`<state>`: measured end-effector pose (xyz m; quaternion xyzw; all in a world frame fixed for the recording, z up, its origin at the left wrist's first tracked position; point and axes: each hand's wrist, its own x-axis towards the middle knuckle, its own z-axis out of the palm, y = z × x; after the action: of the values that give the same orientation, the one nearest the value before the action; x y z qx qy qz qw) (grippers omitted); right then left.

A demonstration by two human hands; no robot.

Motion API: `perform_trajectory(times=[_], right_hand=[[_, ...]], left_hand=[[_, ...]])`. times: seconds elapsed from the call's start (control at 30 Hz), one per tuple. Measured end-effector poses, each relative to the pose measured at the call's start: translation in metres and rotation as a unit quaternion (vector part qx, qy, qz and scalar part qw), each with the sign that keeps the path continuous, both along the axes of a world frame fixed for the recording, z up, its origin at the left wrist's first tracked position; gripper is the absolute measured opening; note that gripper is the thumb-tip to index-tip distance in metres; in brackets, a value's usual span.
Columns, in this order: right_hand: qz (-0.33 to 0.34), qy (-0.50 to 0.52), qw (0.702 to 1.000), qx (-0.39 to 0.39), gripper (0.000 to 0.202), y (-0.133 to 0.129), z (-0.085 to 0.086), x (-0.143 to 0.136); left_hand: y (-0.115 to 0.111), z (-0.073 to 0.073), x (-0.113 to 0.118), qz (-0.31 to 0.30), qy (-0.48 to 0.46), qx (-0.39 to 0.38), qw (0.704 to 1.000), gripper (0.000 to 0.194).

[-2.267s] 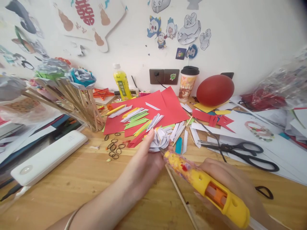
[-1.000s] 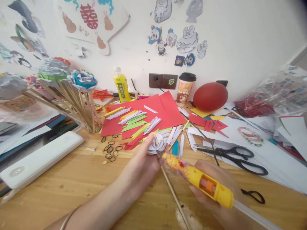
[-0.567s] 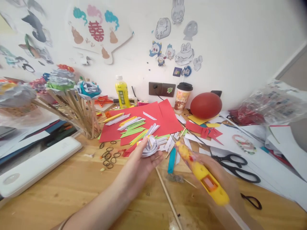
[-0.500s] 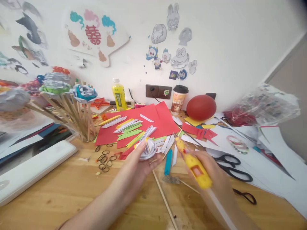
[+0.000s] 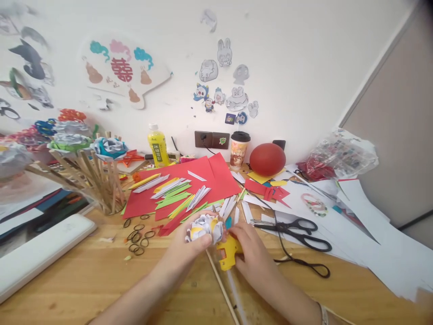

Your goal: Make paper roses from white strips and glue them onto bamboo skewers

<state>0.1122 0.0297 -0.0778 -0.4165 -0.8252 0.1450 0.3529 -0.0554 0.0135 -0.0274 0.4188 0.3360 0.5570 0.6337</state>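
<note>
My left hand (image 5: 189, 250) is closed round a white and yellow paper flower (image 5: 204, 229), thumb across its near side. My right hand (image 5: 252, 250) grips a yellow hot glue gun (image 5: 229, 251), with a clear glue stick (image 5: 237, 295) trailing from its back end. The gun is close beside the flower's right side; its nozzle is hidden, so I cannot tell whether it touches. Below the hands a thin wooden stick (image 5: 221, 284) runs toward the near edge; I cannot tell whether it joins the flower. Folded paper strips (image 5: 174, 198) lie on red paper (image 5: 221, 174) beyond.
Black scissors (image 5: 297, 231) and a dark cord (image 5: 282, 246) lie right of my hands. Rubber bands (image 5: 137, 237) are at left, near a holder of wooden sticks (image 5: 101, 189). A yellow-labelled bottle (image 5: 158, 146), a lidded cup (image 5: 239, 151) and a red balloon (image 5: 267, 159) stand along the wall.
My right hand has brought the glue gun left and down, close beside the flower. The flower has turned, showing more yellow. The camera view has shifted a little.
</note>
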Motion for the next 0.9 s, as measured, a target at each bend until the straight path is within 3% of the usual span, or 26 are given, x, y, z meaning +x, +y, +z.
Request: perform_trajectory(times=[0.13, 0.23, 0.37, 0.47, 0.6, 0.77, 0.9], right_hand=[[-0.003, -0.019, 0.999, -0.027, 0.038, -0.005, -0.002, -0.003], [-0.002, -0.011, 0.999, -0.041, 0.041, -0.006, 0.0, -0.003], [0.01, 0.004, 0.999, -0.049, 0.046, -0.004, -0.001, -0.003], [0.011, 0.001, 1.0, -0.028, 0.045, 0.0, -0.003, -0.002], [-0.036, -0.005, 0.999, -0.006, 0.037, 0.003, 0.001, 0.0], [-0.07, -0.032, 0.996, -0.042, 0.027, 0.001, 0.01, 0.0], [-0.107, -0.075, 0.989, -0.072, 0.031, 0.003, 0.012, 0.003]], left_hand=[[0.003, -0.007, 0.001, 0.018, 0.021, -0.033, 0.999, 0.051], [0.004, -0.011, 0.001, -0.009, 0.036, -0.034, 0.999, 0.052], [0.003, -0.006, 0.001, -0.063, 0.07, -0.026, 0.995, 0.051], [0.0, 0.001, 0.0, -0.055, 0.097, -0.022, 0.994, 0.048], [-0.004, 0.007, -0.003, -0.039, 0.116, -0.021, 0.992, 0.05], [-0.005, 0.006, -0.004, -0.104, 0.126, 0.001, 0.987, 0.05], [-0.003, 0.01, -0.008, -0.072, 0.18, 0.017, 0.981, 0.045]])
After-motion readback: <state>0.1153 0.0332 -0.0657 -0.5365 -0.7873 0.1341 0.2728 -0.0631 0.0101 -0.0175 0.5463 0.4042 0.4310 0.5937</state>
